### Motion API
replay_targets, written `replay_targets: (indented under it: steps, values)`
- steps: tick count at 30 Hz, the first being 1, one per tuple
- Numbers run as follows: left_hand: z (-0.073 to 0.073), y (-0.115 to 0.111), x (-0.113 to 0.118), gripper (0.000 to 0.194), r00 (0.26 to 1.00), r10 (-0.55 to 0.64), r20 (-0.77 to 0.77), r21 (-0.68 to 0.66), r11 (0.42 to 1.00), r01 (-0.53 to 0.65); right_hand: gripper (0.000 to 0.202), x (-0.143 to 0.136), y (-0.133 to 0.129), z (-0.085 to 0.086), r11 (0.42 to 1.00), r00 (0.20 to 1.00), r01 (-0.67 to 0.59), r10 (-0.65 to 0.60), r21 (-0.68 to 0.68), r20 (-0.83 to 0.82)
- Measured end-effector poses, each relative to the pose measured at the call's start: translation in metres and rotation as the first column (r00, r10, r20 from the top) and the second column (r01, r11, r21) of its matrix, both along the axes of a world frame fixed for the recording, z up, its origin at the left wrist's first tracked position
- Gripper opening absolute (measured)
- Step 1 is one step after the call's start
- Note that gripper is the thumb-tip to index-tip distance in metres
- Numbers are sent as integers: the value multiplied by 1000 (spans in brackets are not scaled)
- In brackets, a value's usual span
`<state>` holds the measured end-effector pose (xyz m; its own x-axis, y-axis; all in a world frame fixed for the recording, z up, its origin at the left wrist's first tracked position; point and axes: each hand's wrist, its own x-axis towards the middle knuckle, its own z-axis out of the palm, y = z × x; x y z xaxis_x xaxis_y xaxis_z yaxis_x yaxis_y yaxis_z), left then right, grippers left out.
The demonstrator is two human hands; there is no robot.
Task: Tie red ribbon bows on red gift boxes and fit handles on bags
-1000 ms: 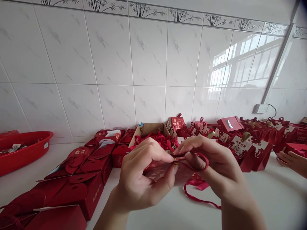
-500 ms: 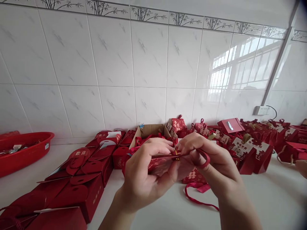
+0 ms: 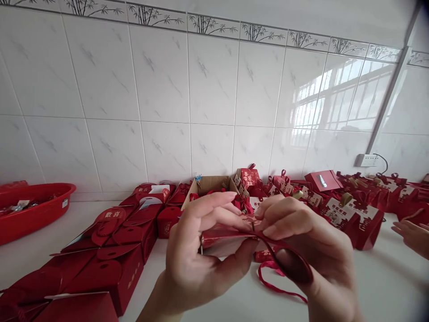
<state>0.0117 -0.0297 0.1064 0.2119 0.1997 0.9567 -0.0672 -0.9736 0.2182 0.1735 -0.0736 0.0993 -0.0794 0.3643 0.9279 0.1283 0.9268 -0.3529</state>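
Note:
A small red box (image 3: pixel 224 243) is held up over the table in front of me. My left hand (image 3: pixel 204 250) grips its left side, thumb below and fingers above. At the box's right end, my right hand (image 3: pixel 301 246) is closed on a dark red ribbon (image 3: pixel 296 268), which forms a loop around the thumb. The fingertips of both hands nearly meet at the box's top edge. Under my hands lies a loose bright red ribbon (image 3: pixel 279 281) on the white table.
Red boxes (image 3: pixel 117 268) line the left, beside a red basin (image 3: pixel 36 214). A cardboard box (image 3: pixel 214 184) stands near the tiled wall. Many red gift bags (image 3: pixel 367 223) fill the right side. Another person's hand (image 3: pixel 414 235) shows at the right edge.
The ribbon loop at my right hand is larger and lower, and that hand has shifted right and down. The other person's hand has come further into view, near a red bag.

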Motion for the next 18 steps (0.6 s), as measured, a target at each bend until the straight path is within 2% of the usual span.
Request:
replay_targets:
  steps: [3, 8, 14, 18]
  values:
    - [2, -3, -2, 54, 1000, 18, -16, -38, 999, -18, 11, -2, -3, -2, 1000, 999, 16, -17, -7, -50]
    - [8, -6, -3, 46, 994, 75, -83, -14, 997, -77, 12, -3, -4, -1, 997, 1000, 9, -8, 77, -4]
    - [14, -11, -4, 25, 991, 13, -133, -101, 995, -26, 15, -4, -5, 1, 990, 999, 37, -39, 138, 10]
    - [17, -14, -3, 20, 994, 3, -112, -129, 992, -18, 18, -5, -8, 3, 981, 997, 59, -66, 186, 35]
